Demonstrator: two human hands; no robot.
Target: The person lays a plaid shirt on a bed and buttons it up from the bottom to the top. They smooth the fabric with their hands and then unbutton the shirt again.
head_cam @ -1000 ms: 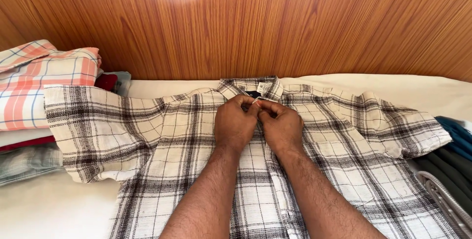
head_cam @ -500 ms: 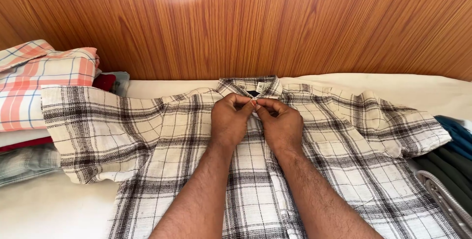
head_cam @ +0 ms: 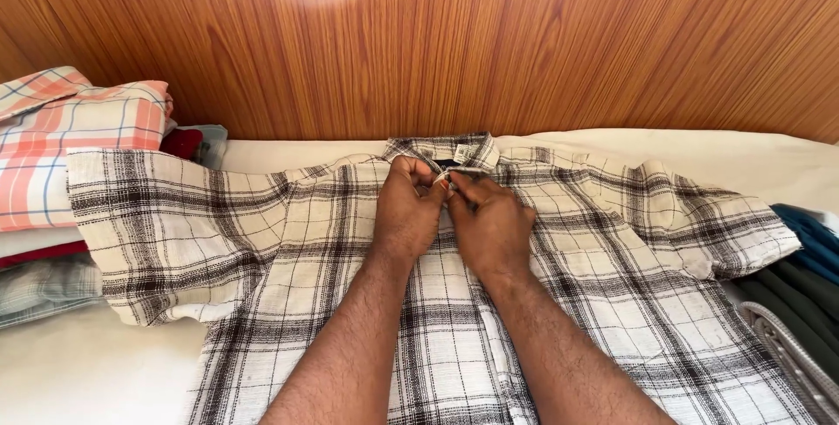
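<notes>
A white shirt with black checks [head_cam: 262, 241] lies face up and spread out on a white bed, its collar toward the wooden headboard. My left hand [head_cam: 406, 211] and my right hand [head_cam: 491, 224] meet just below the collar [head_cam: 437, 147]. Both pinch the shirt's front placket at the top, fingertips touching each other. Whatever lies between the fingertips is hidden by my fingers. Both forearms rest along the shirt's front.
A stack of folded clothes [head_cam: 61, 154], topped by an orange and white checked piece, sits at the left. Dark folded garments [head_cam: 800, 281] lie at the right edge. A wooden headboard [head_cam: 437, 41] stands behind the white bed [head_cam: 87, 373].
Both hands have crept slightly up toward the collar and stay pinched on the placket. The shirt has not shifted.
</notes>
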